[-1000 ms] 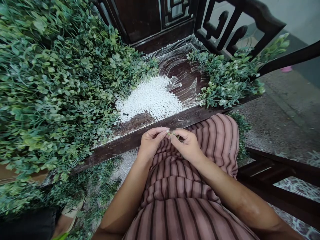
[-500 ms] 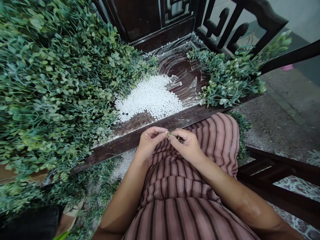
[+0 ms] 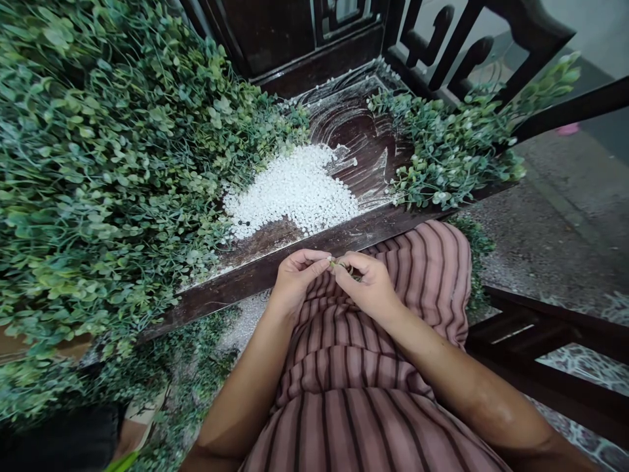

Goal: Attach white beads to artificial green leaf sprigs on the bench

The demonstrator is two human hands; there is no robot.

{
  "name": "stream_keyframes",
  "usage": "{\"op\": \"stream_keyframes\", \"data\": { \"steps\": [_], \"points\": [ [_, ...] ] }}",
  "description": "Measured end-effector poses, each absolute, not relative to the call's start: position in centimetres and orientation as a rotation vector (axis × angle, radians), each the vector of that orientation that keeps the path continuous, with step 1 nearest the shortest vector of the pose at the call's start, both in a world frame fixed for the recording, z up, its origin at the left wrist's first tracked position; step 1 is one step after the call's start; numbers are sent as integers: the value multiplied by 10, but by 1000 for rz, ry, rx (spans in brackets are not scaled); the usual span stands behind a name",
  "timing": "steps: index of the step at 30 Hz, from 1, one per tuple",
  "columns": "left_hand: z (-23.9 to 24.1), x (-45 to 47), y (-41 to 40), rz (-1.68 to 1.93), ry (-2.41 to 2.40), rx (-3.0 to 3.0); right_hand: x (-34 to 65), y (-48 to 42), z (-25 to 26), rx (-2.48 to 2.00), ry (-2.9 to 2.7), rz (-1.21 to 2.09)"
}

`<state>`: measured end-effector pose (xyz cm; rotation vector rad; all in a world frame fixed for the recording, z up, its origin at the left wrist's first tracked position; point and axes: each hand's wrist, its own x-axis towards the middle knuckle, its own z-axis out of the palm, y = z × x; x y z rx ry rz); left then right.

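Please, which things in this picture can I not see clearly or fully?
The sprig: head view, too small, mostly covered by the right hand.
What the left hand pinches: head view, hidden by its own fingers.
The leaf heap: cut by the left edge.
The chair back: cut by the top edge.

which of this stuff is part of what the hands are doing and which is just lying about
In hand: small green sprig, pinched between left hand and right hand; white bead pile, nearest on the wooden seat.
Lying about: large sprig heap; smaller sprig pile; pink object on the floor.
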<state>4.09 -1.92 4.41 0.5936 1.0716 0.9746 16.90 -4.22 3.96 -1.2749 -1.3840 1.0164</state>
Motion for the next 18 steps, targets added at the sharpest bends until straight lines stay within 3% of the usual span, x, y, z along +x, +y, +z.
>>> {"op": "stream_keyframes", "data": {
  "steps": [18],
  "points": [
    [47,36,-15,925,1068,743,173,-38,45,-1285,-1350,1157]
  ]
}}
